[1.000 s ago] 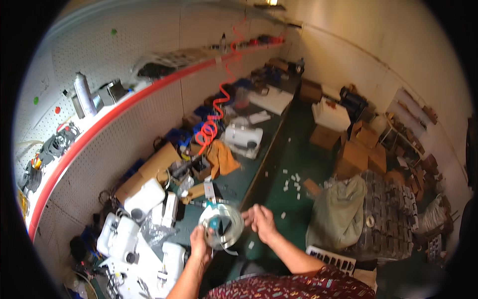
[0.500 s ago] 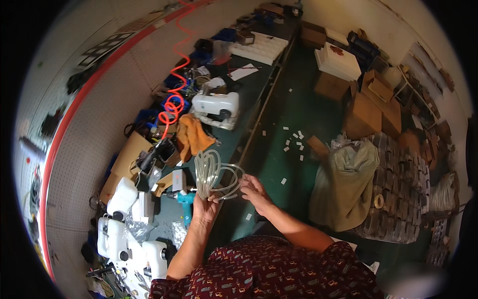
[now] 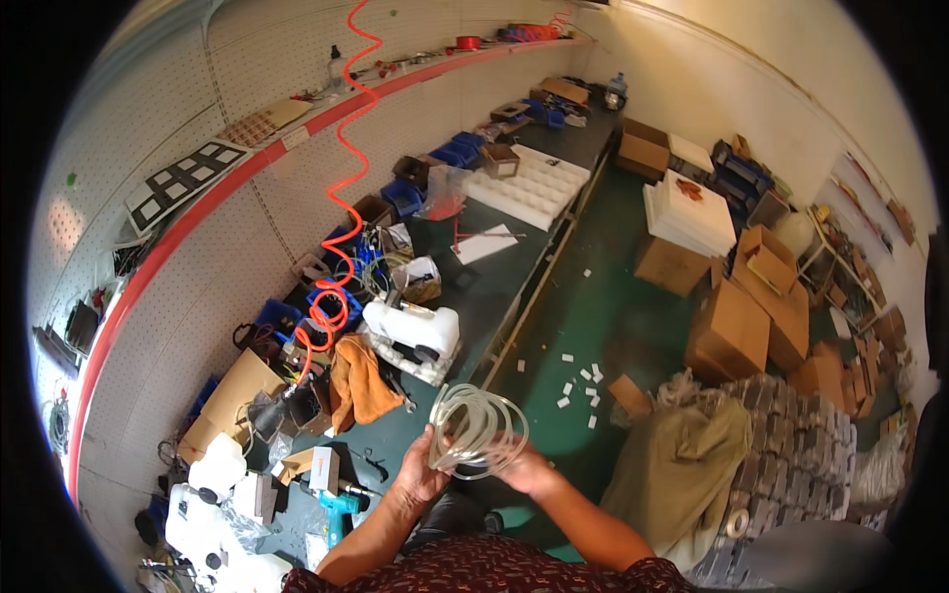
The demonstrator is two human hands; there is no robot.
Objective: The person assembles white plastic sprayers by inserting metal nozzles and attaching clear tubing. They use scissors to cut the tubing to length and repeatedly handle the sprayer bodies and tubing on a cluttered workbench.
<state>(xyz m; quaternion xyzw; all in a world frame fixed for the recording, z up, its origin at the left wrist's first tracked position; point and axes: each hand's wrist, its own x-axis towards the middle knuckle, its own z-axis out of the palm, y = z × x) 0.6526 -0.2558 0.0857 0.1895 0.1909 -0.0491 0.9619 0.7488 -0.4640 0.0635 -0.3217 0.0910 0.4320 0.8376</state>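
A loose coil of clear plastic tubing (image 3: pixel 482 420) is held up in front of me, beyond the edge of the workbench. My left hand (image 3: pixel 422 468) grips its left side, fingers closed round the loops. At the lower right of the coil, my right hand (image 3: pixel 526 468) is closed on the tubing; its fingertips are partly hidden behind the loops. On the bench to the left lie a teal power drill (image 3: pixel 341 506) and an orange cloth (image 3: pixel 362 381). A white plastic tank (image 3: pixel 415 331) stands past the cloth.
An orange coiled air hose (image 3: pixel 348 133) hangs over the bench. More white tanks (image 3: pixel 203 514) crowd the near left. White foam trays (image 3: pixel 529 186) lie farther along. Cardboard boxes (image 3: pixel 729 331) and stacked grey parts (image 3: pixel 786 465) under an olive cloth (image 3: pixel 682 460) stand on the right.
My view has tilted upward, showing more of the shelf and far wall. My right hand, which was at the coil's loose edge, has come in against the loops. The coil is spread rounder.
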